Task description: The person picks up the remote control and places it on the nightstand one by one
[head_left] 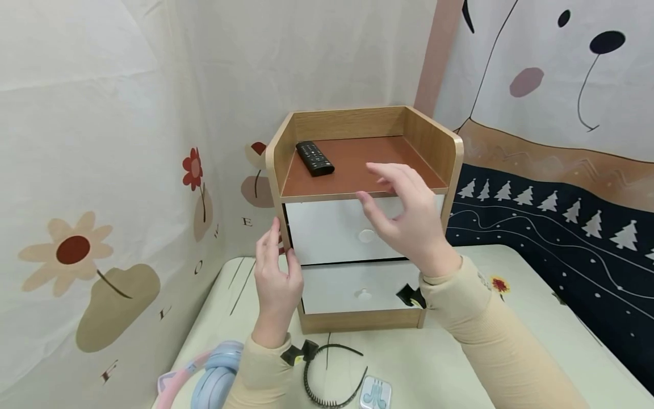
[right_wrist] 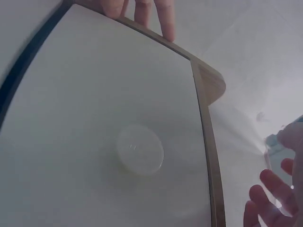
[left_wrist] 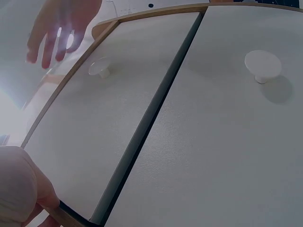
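A small wooden drawer cabinet point(head_left: 360, 322) stands in front of me with two white drawers, each with a round white knob. My left hand point(head_left: 276, 284) touches the cabinet's left side edge, its fingers fairly straight along the side panel and the thumb near the front. In the air before the upper drawer point(head_left: 327, 227) is my right hand point(head_left: 409, 218), holding nothing, thumb and fingers apart and gently bent. The upper knob point(right_wrist: 140, 150) shows large in the right wrist view, untouched. Both drawers look closed. A black remote control point(head_left: 314, 158) lies on the brown top shelf.
On the pale tabletop point(head_left: 439, 352), a black toothed headband point(head_left: 308, 378) and a clear case with light-blue earphones point(head_left: 375, 393) lie before the cabinet. Blue and pink headphones point(head_left: 217, 372) rest at the left front. Printed cloth point(head_left: 117, 142) hangs behind and on both sides.
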`<state>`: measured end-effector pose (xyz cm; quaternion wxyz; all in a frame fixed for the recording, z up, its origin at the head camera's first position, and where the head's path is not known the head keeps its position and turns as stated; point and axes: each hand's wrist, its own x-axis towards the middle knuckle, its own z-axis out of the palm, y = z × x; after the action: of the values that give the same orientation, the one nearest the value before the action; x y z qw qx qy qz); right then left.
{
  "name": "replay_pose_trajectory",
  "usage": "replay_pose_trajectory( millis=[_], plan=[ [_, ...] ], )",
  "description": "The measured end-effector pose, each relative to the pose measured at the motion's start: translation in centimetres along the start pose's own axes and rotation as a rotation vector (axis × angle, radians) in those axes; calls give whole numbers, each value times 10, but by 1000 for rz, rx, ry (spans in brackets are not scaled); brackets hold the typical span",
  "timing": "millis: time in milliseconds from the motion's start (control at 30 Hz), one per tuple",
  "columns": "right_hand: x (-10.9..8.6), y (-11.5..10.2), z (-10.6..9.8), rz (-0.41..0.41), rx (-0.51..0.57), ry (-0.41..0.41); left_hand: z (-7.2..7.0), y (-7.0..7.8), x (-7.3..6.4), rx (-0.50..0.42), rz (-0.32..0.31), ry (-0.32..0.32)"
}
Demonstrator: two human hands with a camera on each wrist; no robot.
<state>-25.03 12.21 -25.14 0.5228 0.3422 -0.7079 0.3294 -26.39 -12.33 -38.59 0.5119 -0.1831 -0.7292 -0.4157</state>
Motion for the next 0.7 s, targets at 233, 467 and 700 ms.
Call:
replay_pose_trajectory(
  millis=[233, 467, 700],
  plan=[
    [-29, 12, -24, -21, 8, 145, -2, 2, 0, -10, -1, 4],
    [-66, 39, -46, 28, 15, 316, -2, 3, -1, 3, -3, -2],
    [-113, 71, -65, 230, -14, 368, -4, 7, 1, 11, -3, -12]
  ],
)
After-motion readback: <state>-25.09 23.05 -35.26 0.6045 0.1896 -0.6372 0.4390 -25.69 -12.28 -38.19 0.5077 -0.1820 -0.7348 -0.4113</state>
